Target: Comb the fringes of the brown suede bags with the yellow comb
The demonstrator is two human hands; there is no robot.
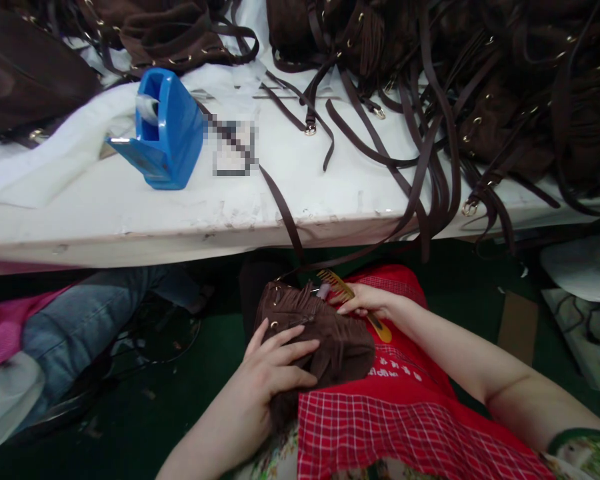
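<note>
A dark brown suede bag point(305, 320) with gold eyelets and fringe rests on my lap, over a red apron point(370, 413). My left hand point(275, 367) lies on the bag, its fingers spread across the fabric. In my right hand point(367, 299) is a yellow comb point(341, 288), gripped around its middle, with the teeth pointing up and left beside the bag's fringe. The handle end sticks out below the hand. From the bag, a long brown strap point(283, 207) runs up onto the table.
A white-covered table point(180, 227) stands in front, its edge just beyond my lap. On it are a blue tape dispenser point(173, 133), several brown bags point(180, 33) and tangled straps point(430, 167) hanging over the edge. At the left, another person's jeans-clad leg point(85, 333) shows.
</note>
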